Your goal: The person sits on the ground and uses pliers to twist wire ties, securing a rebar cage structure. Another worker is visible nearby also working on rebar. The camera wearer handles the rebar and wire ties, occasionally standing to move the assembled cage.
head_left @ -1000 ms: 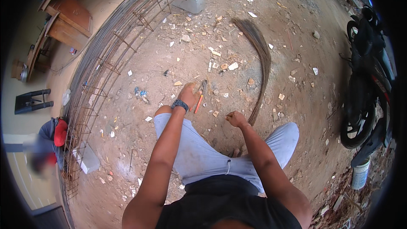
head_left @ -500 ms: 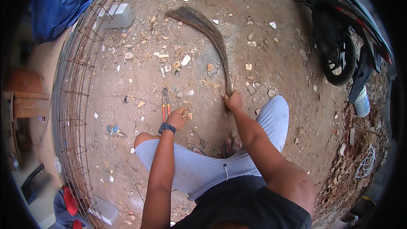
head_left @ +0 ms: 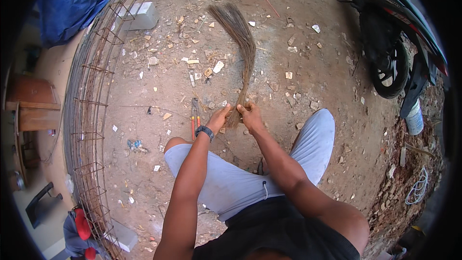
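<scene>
Between the knees of the grey shorts, the left hand, with a dark watch on its wrist, and the right hand sit close together, fingers clamped from either side on the near end of a bundle of thin strands. From there the bundle stretches away over the dirt ground, bending left and fanning out. Red-handled pliers lie near the left hand. Farther off are a steel bar cage on the left, a motorbike on the right, a pale block and a blue tarp.
</scene>
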Action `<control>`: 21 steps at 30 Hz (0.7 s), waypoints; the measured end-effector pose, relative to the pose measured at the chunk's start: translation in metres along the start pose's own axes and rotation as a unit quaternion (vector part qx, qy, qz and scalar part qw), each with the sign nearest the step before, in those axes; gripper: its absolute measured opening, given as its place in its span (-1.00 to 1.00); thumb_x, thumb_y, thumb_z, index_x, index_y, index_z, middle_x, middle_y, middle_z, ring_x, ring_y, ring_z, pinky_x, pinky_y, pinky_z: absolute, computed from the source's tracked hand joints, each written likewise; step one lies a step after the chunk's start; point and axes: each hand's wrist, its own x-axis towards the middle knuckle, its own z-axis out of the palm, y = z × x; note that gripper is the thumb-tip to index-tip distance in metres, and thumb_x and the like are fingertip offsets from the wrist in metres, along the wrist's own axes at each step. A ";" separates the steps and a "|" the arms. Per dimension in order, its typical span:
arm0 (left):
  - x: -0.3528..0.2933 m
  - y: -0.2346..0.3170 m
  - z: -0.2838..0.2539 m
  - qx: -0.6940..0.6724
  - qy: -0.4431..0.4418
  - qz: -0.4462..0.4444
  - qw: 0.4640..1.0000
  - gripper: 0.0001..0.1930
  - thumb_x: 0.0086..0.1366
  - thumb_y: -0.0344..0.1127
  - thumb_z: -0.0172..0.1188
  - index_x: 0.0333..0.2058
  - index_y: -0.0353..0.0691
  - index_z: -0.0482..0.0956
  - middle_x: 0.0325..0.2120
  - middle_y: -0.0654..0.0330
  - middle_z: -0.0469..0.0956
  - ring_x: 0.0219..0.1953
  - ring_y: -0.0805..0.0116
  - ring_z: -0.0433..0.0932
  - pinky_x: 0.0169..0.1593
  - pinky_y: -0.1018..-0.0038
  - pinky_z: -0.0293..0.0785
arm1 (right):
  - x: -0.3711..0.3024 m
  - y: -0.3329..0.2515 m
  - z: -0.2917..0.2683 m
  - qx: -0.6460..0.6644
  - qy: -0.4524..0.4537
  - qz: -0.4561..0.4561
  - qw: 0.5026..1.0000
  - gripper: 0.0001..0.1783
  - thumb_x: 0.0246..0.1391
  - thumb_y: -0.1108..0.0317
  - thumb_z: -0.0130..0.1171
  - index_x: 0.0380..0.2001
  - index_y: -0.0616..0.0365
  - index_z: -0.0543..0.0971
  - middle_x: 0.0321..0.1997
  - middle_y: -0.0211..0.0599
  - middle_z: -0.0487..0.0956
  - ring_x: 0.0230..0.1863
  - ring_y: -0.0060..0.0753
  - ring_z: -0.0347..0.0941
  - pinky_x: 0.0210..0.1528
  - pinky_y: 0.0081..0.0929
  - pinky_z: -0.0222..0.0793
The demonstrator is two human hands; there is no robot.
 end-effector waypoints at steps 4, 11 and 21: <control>0.007 0.006 0.011 0.029 -0.060 -0.020 0.998 -0.55 0.47 -0.07 0.08 0.09 -0.36 0.43 -0.15 0.10 0.59 -0.24 0.41 0.64 -0.25 0.41 0.65 | 0.023 0.024 -0.025 -0.186 0.040 -0.033 0.981 -0.62 0.25 0.11 0.23 -0.27 0.28 0.55 -0.46 -0.37 0.52 -0.50 -0.53 0.43 -0.51 -0.45 0.38; 0.008 0.004 0.013 0.020 -0.063 -0.006 0.998 -0.60 0.43 -0.19 0.15 0.08 -0.35 0.38 -0.25 0.13 0.58 -0.35 0.39 0.63 -0.36 0.45 0.64 | 0.079 0.011 -0.029 0.074 0.054 0.066 0.994 -0.76 0.24 0.27 0.21 -0.39 0.24 0.54 -0.53 -0.38 0.51 -0.59 -0.55 0.39 -0.61 -0.49 0.29; 0.004 0.004 0.002 0.052 -0.036 -0.019 0.998 -0.61 0.40 -0.19 0.19 0.04 -0.35 0.38 -0.27 0.12 0.58 -0.35 0.35 0.65 -0.39 0.43 0.64 | 0.090 -0.024 -0.032 -0.024 -0.056 0.113 0.992 -0.73 0.26 0.23 0.15 -0.46 0.15 0.59 -0.58 -0.41 0.54 -0.60 -0.51 0.45 -0.57 -0.46 0.40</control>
